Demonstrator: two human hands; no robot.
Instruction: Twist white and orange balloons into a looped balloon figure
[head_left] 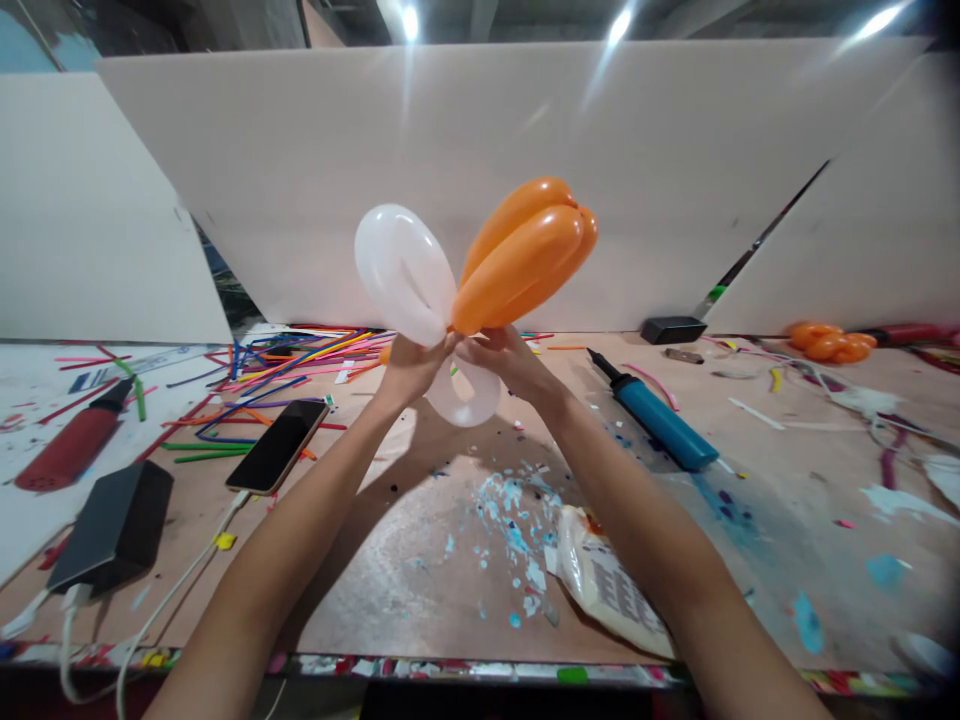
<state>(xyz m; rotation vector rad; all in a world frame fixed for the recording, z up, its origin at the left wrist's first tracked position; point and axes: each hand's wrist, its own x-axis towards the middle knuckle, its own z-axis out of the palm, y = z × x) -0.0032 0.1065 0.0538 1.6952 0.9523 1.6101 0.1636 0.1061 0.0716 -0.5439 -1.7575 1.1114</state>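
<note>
Above the middle of the table I hold up a balloon shape made of white and orange inflated loops. A white balloon loop (401, 270) leans up to the left, and a second white loop (466, 398) hangs below my hands. The orange balloon (525, 260), bent into long lobes, points up to the right. All of them meet at a knot between my fingers. My left hand (416, 367) is closed at the base of the white loop. My right hand (506, 358) is closed under the orange lobes. The fingertips of both hands are partly hidden.
Loose uninflated balloons (300, 365) lie at the back left, near a phone (277, 447) and a black box (112, 530) with a cable. A blue hand pump (664, 415), a plastic packet (607, 585) and orange balloons (831, 342) lie right. White panels (525, 130) stand behind.
</note>
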